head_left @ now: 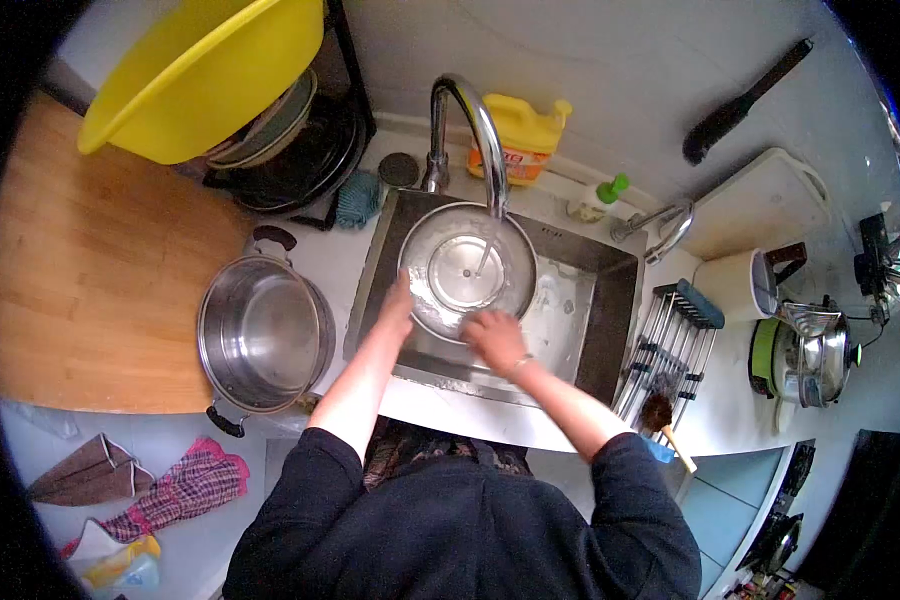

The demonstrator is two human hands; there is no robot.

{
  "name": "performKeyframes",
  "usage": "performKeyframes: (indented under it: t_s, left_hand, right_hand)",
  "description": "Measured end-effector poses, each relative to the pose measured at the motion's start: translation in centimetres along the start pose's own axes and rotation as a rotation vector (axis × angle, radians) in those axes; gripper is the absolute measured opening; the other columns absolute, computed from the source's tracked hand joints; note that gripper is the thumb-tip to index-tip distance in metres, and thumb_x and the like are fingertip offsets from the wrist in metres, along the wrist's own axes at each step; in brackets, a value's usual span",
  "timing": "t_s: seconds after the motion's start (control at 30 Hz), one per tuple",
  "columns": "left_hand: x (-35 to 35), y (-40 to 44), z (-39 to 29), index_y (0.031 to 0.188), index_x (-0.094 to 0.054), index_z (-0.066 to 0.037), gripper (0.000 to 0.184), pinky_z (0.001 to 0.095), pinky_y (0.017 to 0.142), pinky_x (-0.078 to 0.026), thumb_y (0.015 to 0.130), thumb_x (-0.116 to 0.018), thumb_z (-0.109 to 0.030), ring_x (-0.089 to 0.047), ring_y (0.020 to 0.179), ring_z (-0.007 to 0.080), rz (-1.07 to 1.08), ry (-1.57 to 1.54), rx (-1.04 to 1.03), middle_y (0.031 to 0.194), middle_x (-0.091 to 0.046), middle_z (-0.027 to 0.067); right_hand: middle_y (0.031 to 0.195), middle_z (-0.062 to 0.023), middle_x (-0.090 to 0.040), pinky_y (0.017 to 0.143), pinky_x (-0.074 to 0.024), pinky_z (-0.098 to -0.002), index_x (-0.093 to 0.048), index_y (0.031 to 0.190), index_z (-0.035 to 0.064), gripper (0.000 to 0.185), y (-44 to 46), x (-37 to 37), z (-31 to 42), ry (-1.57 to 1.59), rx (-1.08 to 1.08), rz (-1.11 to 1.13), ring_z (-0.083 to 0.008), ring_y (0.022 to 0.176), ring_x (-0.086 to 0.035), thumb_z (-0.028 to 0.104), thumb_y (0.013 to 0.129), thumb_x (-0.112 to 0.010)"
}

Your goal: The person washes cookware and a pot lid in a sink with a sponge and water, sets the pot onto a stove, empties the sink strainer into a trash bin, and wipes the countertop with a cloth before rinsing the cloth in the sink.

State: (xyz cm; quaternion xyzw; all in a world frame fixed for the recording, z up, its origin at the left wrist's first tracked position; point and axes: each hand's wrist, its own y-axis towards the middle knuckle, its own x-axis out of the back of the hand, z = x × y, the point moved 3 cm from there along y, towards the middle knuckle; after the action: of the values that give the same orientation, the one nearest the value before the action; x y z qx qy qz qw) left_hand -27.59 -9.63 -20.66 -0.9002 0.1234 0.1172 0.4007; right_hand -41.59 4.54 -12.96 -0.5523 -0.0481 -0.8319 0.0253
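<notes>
A round, shiny pot lid (515,270) with a ringed centre is held in the sink (595,325) under the curved tap (482,130). Water runs from the tap onto the lid. My left hand (397,307) grips the lid at its left rim, with some fingers hidden behind it. At the near edge of the lid, my right hand (492,338) bends over the surface; its fingers are blurred, and I cannot make out whether anything is in them. To the left of the sink stands a steel pot (267,330) with two dark handles and no lid on it.
A yellow basin (205,80) sits on a dark rack at the upper left. Behind the sink are a yellow jug (515,140) and a green-topped pump bottle (598,200). A drying rack (660,355) with a brush (658,412) lies right; a wooden board (100,270) covers the left.
</notes>
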Motion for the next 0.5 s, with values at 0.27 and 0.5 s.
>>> performKeyframes:
  t_s: [0.27, 0.5]
  left_hand:
    - [-4.2, -4.8, 4.8, 0.111, -0.049, -0.001, 0.037, 0.0349, 0.075, -0.046, 0.083, -0.049, -0.026, -0.055, 0.091, 0.0225, -0.204, -0.313, -0.067, 0.105, -0.055, 0.014]
    - [-1.7, -3.8, -2.3, 0.105, -0.051, 0.0, 0.036, 0.0383, 0.069, -0.049, 0.082, -0.047, -0.027, -0.056, 0.086, 0.0233, -0.059, 0.039, 0.047, 0.1, -0.056, 0.0137]
  right_hand:
    - [0.085, -0.0141, -0.052, 0.068, -0.0406, -0.0396, -0.055, 0.081, 0.0084, 0.011, 2.2, -0.6, 2.5, 0.366, -0.108, -0.298, -0.0315, 0.082, -0.049, 0.007, 0.072, -0.048]
    - [0.08, -0.0114, -0.052, 0.067, -0.0415, -0.0398, -0.055, 0.082, 0.0104, 0.012, -0.4, -0.8, -6.4, -0.002, 0.104, -0.145, -0.029, 0.079, -0.051, 0.01, 0.072, -0.049]
